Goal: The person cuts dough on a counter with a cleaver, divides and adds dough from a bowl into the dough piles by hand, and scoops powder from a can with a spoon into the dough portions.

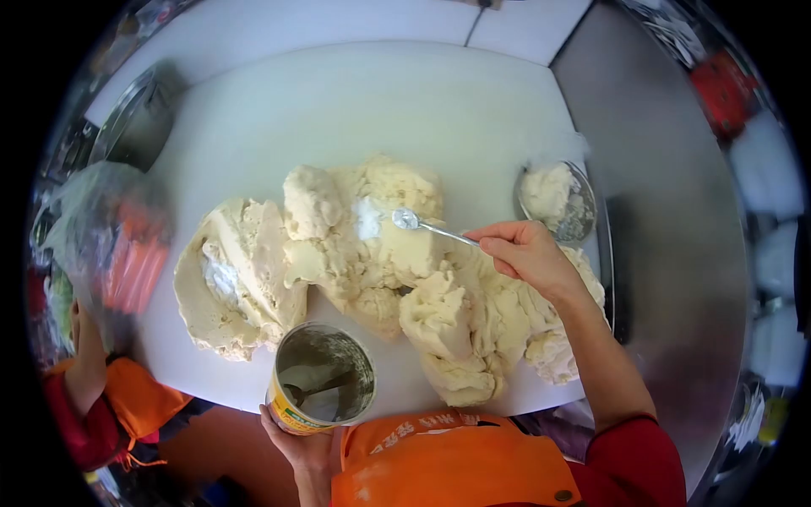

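My right hand [525,253] pinches the handle of a metal spoon [407,219] and holds it over the dough [410,249]. The spoon's bowl seems to carry a little white powder. Just left of it, a patch of white powder [367,217] lies on the dough. My left hand [297,446] grips a tub with a yellow label [291,416] at the table's front edge. Inside the tub rest some greyish contents and a dark utensil [325,387], not clear in kind. A separate dough lump [245,304] on the left bears more white powder [221,277] in a hollow.
A metal bowl with dough [553,196] stands at the right, beside a steel surface [667,211]. A metal pot [135,127] is at the back left. In front of it hangs a plastic bag with orange-red items [131,253], near another person's arm [84,363].
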A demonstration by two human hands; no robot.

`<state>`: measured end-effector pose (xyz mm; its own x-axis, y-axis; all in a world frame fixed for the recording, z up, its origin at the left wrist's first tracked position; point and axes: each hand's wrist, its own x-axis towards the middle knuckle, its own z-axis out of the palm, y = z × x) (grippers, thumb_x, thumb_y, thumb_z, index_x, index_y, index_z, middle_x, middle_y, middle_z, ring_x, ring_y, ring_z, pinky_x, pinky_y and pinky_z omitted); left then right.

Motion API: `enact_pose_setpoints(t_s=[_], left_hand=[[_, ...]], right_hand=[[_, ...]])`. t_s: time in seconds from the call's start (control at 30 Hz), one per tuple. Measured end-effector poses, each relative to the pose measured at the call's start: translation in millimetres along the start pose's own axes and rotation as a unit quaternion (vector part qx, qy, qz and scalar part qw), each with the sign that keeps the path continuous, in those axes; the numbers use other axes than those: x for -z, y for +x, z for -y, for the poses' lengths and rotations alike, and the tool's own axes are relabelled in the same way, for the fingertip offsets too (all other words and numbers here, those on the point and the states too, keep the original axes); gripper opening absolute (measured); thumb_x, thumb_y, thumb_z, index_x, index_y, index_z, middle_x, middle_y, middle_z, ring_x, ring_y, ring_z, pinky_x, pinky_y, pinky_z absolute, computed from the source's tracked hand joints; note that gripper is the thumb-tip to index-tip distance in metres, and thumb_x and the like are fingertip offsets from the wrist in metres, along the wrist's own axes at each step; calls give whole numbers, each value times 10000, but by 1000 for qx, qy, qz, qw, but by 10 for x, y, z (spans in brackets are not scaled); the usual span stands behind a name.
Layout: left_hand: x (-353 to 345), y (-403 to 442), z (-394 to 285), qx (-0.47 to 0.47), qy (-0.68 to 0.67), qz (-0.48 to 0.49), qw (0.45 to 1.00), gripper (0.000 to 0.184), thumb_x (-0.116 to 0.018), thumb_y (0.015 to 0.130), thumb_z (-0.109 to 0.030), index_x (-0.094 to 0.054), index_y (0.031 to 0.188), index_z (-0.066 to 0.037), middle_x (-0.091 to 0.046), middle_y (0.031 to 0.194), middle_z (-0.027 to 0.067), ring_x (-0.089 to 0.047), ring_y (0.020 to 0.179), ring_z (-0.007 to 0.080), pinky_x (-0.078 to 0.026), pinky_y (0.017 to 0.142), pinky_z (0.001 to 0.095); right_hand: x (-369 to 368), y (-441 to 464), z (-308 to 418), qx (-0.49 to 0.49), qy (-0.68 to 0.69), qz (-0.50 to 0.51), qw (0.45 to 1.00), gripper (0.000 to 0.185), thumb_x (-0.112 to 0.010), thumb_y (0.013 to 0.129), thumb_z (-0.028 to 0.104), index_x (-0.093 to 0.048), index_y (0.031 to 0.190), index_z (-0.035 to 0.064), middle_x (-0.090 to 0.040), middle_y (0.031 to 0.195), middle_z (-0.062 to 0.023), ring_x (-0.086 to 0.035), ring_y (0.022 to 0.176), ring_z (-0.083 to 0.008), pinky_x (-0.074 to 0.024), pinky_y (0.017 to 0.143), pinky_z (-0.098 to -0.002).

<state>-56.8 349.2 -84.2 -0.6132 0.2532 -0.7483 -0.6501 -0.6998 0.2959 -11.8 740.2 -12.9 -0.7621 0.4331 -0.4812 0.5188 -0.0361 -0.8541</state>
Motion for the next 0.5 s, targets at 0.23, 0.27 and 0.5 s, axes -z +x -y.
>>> enact_pose_setpoints(t_s=[0.23,0.27,0.5], left_hand=[[-14,-47,-56,27,44,26,998,653,-447,876,-615,-442,1353,-169,-422,1376,136,-475,1188,350,-500,821,523],[-17,-56,-68,30,53,35,998,659,-429,884,-617,-430,1363,-165,-414,1386,140,-463,1204,355,-488,842,538],[-79,-4,-52,67,102,102,987,667,-381,922,-588,-383,1422,-147,-425,1429,110,-421,1298,311,-350,1049,529]], right_hand=[[251,-751,-158,-17,33,-56,998,272,-552,890,90,-677,1104,-21,-476,589,39,-400,513,-39,-316,488,-205],[254,-849,-202,-23,47,-58,997,274,-551,890,89,-677,1107,-20,-475,589,40,-399,513,-39,-316,488,-204],[-19,-1461,13,-14,81,65,995,249,-559,918,66,-676,1129,7,-509,600,35,-427,513,-45,-332,478,-202]])
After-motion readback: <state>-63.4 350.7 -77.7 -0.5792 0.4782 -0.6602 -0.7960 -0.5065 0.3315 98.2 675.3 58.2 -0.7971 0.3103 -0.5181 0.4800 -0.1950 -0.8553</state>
